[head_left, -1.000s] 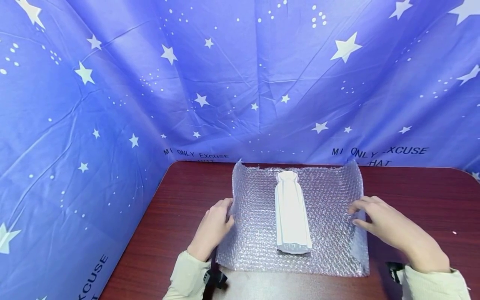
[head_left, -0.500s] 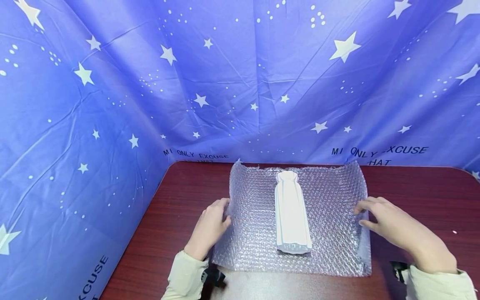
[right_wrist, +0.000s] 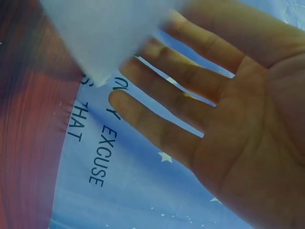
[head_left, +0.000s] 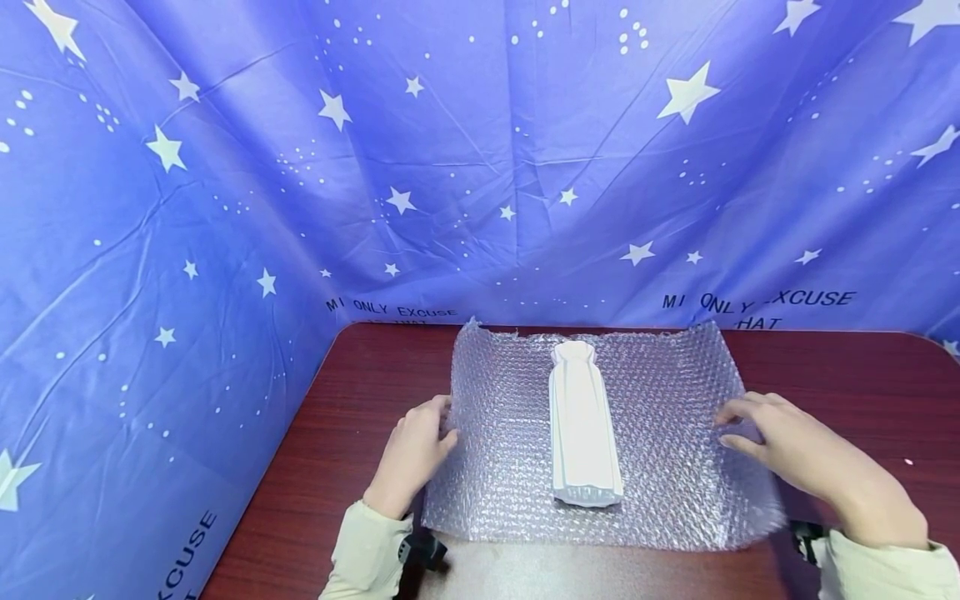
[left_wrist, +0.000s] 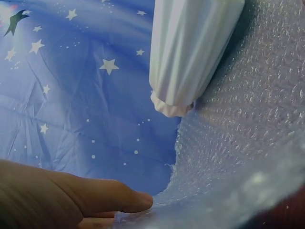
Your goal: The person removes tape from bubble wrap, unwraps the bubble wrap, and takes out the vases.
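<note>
A white fluted vase [head_left: 585, 425] lies on a sheet of bubble wrap [head_left: 510, 475], its narrow neck toward the back. At the sheet's left edge my left hand [head_left: 414, 450] grips the wrap, thumb on the inner side and fingers behind it. The left wrist view shows the thumb [left_wrist: 114, 195] against the wrap edge [left_wrist: 200, 205], the vase [left_wrist: 190, 52] beyond. My right hand [head_left: 802, 454] touches the right edge with its fingertips. In the right wrist view its fingers are spread and fairly straight, tips beside the blurred wrap [right_wrist: 105, 38].
The dark red wooden table [head_left: 360, 375] extends around the sheet. A blue cloth with white stars [head_left: 465, 167] hangs behind and to the left. Black devices sit at both wrists, below cream sleeves [head_left: 367, 554].
Both hands have moved outward, left hand to the left and right hand to the right. The wrap's sides have spread wider, and its near right corner has unfolded outward. The vase stays put.
</note>
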A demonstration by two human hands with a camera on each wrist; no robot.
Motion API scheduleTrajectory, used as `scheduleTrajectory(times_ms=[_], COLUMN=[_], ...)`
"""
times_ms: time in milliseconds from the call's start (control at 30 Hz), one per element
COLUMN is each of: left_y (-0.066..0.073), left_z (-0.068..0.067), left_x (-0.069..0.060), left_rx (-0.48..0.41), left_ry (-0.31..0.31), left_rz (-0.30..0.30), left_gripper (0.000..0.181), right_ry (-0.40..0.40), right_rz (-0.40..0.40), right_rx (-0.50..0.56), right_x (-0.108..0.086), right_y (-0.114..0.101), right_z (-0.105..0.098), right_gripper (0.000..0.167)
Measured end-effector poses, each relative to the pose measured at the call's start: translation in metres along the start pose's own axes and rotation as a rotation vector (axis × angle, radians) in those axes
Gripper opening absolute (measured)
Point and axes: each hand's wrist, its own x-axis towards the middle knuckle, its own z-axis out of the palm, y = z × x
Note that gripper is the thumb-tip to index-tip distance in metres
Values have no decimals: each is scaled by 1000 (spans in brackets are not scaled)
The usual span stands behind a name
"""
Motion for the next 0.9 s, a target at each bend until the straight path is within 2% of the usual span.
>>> scheduleTrajectory(times_ms=[200,367,733,900], left_y=[-2,-3,3,7], left_z=[-5,-10,-16,-14], left_x=[0,2,1,2], left_rx=[23,16,12,-13], left_ry=[62,91,86,60], left_rz=[-22,-25,-5,-16], left_gripper=[49,53,53,52], right_ry=[-61,-47,-74,-28], right_rz=[42,40,80,61], right_rx=[35,30,52,70], right_x=[1,0,-2,0], right_y=[-4,-7,-18,-25], right_z=[-7,-8,-20,-19], right_gripper=[16,18,24,29])
